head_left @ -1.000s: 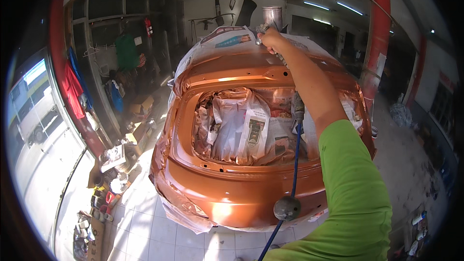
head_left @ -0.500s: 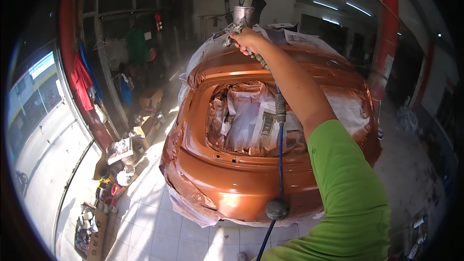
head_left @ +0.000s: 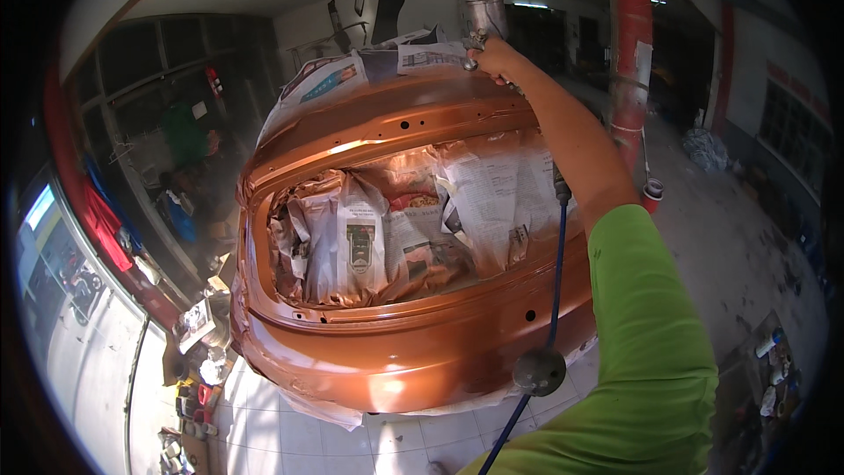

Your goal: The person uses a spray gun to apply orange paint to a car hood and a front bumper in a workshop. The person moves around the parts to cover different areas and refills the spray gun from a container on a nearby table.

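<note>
Fingers of the right hand (head_left: 499,60) wrap the spray gun (head_left: 482,28) over the far edge of the orange car body (head_left: 413,352); steady, even passes would likely coat best. Left hand unseen.

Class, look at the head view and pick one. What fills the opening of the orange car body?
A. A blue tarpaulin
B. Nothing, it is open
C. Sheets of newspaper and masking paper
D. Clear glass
C: sheets of newspaper and masking paper fill the opening of the orange car body, while the right hand holds a spray gun at its far upper edge.
</note>
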The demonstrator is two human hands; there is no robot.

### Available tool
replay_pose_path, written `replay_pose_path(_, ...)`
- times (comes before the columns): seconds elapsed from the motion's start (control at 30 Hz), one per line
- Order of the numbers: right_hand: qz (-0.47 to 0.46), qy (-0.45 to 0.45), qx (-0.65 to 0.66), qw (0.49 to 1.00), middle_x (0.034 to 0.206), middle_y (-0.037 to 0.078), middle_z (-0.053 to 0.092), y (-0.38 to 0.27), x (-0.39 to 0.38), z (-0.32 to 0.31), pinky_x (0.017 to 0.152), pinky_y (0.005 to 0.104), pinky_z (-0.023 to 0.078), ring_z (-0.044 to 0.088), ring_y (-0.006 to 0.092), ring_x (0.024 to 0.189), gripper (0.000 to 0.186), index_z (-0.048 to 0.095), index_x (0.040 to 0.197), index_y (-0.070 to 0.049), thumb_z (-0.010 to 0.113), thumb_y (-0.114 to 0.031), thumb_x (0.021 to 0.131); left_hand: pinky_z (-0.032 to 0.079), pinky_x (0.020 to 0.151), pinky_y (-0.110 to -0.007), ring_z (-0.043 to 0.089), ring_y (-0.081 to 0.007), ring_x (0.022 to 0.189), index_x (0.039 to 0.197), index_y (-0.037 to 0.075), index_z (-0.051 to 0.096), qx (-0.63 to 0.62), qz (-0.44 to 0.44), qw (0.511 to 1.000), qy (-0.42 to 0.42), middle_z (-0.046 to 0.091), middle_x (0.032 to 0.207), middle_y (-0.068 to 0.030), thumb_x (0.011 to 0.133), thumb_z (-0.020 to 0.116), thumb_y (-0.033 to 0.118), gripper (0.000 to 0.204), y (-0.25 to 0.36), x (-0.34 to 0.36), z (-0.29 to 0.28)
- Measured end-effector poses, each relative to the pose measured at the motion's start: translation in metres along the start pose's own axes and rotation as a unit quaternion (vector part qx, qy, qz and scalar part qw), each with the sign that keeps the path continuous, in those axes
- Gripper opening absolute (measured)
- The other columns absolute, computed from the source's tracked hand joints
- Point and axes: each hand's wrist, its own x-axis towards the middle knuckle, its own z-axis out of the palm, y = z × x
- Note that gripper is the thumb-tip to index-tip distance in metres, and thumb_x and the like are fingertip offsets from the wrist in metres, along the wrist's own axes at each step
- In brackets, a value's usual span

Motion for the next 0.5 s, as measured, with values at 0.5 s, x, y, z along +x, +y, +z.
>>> replay_pose_path(0.5,0.053,0.184,-0.055,0.980,0.103,0.020,0.067,0.208,-0.004,-0.194,0.051,0.0379,0.051,0.066,0.0248,0.072,0.060,0.039,0.138,0.001,0.063,-0.039,0.099,0.044,0.049,-0.038,0.063,-0.0251,0.057,0.113,-0.008,0.073,-0.018,0.002,1.000,-0.002,0.069,0.075,-0.0175,0.086,0.082,0.015,0.037,-0.044,0.056,0.090)
